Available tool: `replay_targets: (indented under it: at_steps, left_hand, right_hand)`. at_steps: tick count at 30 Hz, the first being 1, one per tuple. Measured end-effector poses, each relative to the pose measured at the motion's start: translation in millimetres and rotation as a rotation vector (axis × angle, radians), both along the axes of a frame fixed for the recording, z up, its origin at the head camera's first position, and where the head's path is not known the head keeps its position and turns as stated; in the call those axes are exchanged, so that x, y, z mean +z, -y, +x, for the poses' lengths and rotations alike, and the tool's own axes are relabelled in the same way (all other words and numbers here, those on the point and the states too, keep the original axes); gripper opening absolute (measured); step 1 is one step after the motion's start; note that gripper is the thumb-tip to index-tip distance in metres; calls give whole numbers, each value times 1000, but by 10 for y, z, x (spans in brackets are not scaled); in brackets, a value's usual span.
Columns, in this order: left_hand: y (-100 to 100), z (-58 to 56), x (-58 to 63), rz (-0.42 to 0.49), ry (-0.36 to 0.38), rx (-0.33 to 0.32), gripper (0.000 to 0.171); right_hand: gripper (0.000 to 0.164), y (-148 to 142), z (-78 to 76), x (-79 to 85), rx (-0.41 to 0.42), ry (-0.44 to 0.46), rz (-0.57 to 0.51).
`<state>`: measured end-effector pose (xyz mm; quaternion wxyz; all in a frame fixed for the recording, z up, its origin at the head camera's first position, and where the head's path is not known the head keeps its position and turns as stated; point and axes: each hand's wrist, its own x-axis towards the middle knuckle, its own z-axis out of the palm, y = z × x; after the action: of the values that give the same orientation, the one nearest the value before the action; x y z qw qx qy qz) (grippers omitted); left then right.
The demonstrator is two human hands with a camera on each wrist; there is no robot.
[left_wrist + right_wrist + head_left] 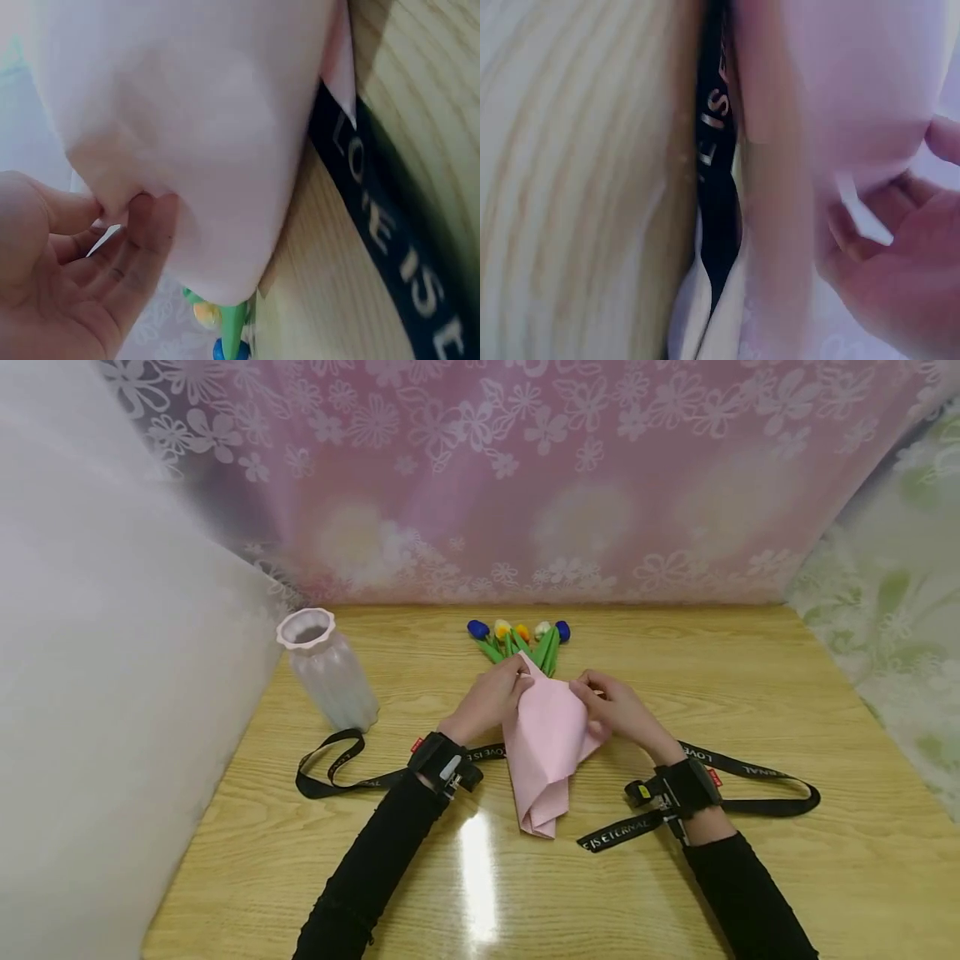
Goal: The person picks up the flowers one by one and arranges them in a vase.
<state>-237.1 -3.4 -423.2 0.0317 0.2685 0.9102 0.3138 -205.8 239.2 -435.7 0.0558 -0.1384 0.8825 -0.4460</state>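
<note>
A bunch of artificial tulips (551,649) in blue, yellow, orange and white lies on the table, its lower part wrapped in pink paper (547,727). My left hand (491,695) pinches the paper's upper left edge between thumb and fingers, as the left wrist view also shows on the paper (202,135). On the opposite side, my right hand (621,706) pinches the upper right edge; a loose flap of paper hangs below it. The stems are hidden inside the wrap. Beneath the bouquet runs a black ribbon (772,808) with pale lettering.
A whitish ribbed vase (333,681) with a scalloped pink rim stands at the back left. The ribbon's left end (322,789) loops in front of it. A floral pink curtain (480,502) borders the wooden table's (750,893) back edge.
</note>
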Motion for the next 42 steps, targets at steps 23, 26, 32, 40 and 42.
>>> replay_targets:
  at_steps: [23, 26, 32, 40, 42]
  left_hand:
    - [952, -10, -65, 184, 56, 222, 56]
    - [1096, 71, -38, 177, 100, 235, 59]
    - [1361, 342, 74, 153, 215, 151, 65]
    - [1951, 605, 40, 139, 287, 113, 61]
    - [2129, 681, 31, 143, 287, 118, 58]
  right_hand:
    - [39, 33, 284, 350, 29, -137, -117]
    - [42, 78, 313, 298, 13, -183, 120]
    - [49, -76, 379, 215, 18, -62, 184]
    - [65, -389, 422, 130, 229, 119, -71]
    - [73, -427, 431, 118, 281, 149, -143]
